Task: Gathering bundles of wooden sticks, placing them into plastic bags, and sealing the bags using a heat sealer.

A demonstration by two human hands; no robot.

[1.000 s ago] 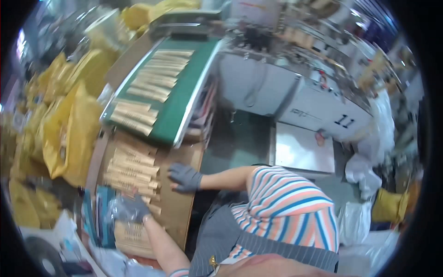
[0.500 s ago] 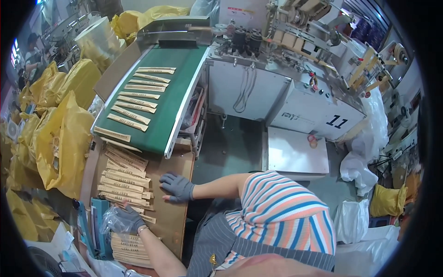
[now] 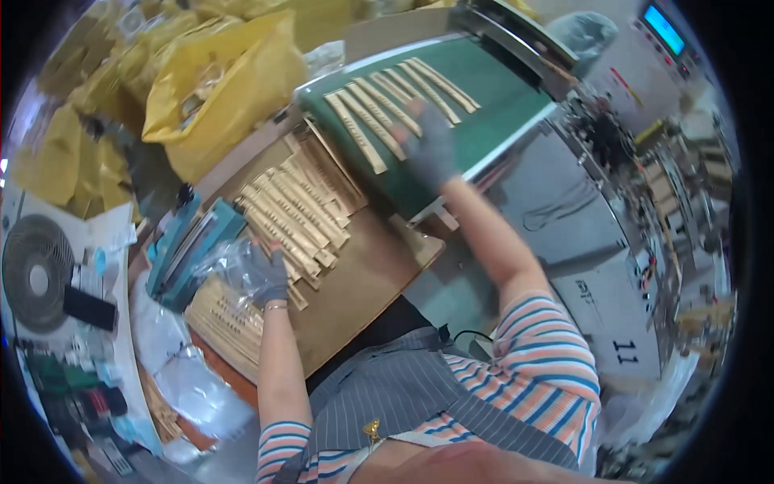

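My left hand [image 3: 266, 276], in a grey fingertip-less glove, is closed on a crumpled clear plastic bag [image 3: 224, 264]. It rests at the near end of a row of slim paper-wrapped sticks [image 3: 292, 211] on a cardboard surface [image 3: 355, 282]. Beside its wrist, more sticks are stacked neatly in a bundle [image 3: 226, 315]. Over the green conveyor belt [image 3: 492, 141] reaches my right hand [image 3: 433, 145], gloved alike and blurred by motion. Its thumb and fingers are apart above several paper-wrapped sticks [image 3: 361, 129] lying on the belt; whether it touches them is unclear.
A teal sealing device [image 3: 193, 250] stands left of the sticks. Farther left are a round fan [image 3: 38, 270] and a dark phone [image 3: 89, 308]. Clear plastic bags [image 3: 197, 387] lie near me. An open yellow sack [image 3: 234, 89] is behind, and a white machine cabinet [image 3: 605, 298] stands right.
My right hand has moved from the cardboard up and away, over the belt. The left hand stays with the plastic bag by the sticks. The whole view has turned and shifted left.
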